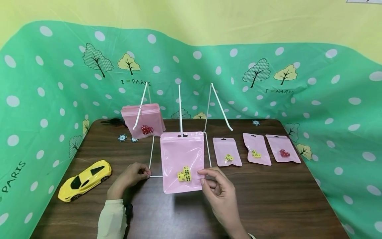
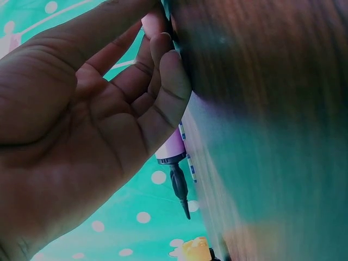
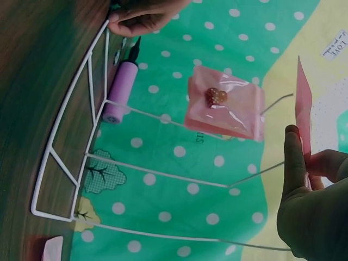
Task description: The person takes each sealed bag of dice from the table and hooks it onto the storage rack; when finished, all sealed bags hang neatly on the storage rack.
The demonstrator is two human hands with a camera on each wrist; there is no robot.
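Observation:
My right hand (image 1: 219,192) pinches the right edge of a pink zip bag (image 1: 182,149) with yellow dice (image 1: 185,174) printed or packed low on its front. The bag's hang hole overlaps the tip of the middle prong (image 1: 180,106) of a white wire rack in the head view. Edge-on, the same bag (image 3: 303,109) shows between right thumb and fingers. My left hand (image 1: 132,177) holds the front left corner of the rack's base (image 3: 58,117), low at the tabletop. On the left prong hang several pink bags (image 1: 134,119), the front one with red dice (image 1: 147,129).
Three pink bags lie at right: two with yellow dice (image 1: 228,157), one with red dice (image 1: 284,153). A yellow toy car (image 1: 85,181) stands at left. Poker chips (image 1: 122,137) and a purple pump (image 3: 120,89) lie behind the rack. Polka-dot cloth (image 1: 191,66) surrounds the table.

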